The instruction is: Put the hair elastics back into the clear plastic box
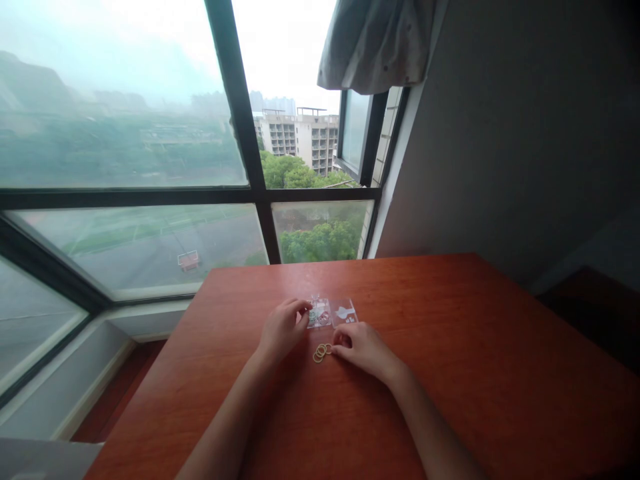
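Note:
A small clear plastic box (320, 321) lies open on the table, its lid (353, 307) hinged out to the right with a whitish patch on it. Small green, reddish and clear bits show inside, too small to name. At the box's left edge, my left hand (284, 328) has its fingers curled, thumb and forefinger closed on that edge. Just in front of the box are several pale yellow rings (319, 353), overlapping in a little cluster. My right hand (366, 347) is closed in a pinch, its fingertips at the rightmost ring.
The reddish-brown wooden table (450, 373) runs up to a dark-framed window (260, 193). A grey curtain (377, 47) hangs at the upper right, beside a shaded wall (490, 147). Past the table's left edge is a low white ledge (100, 353).

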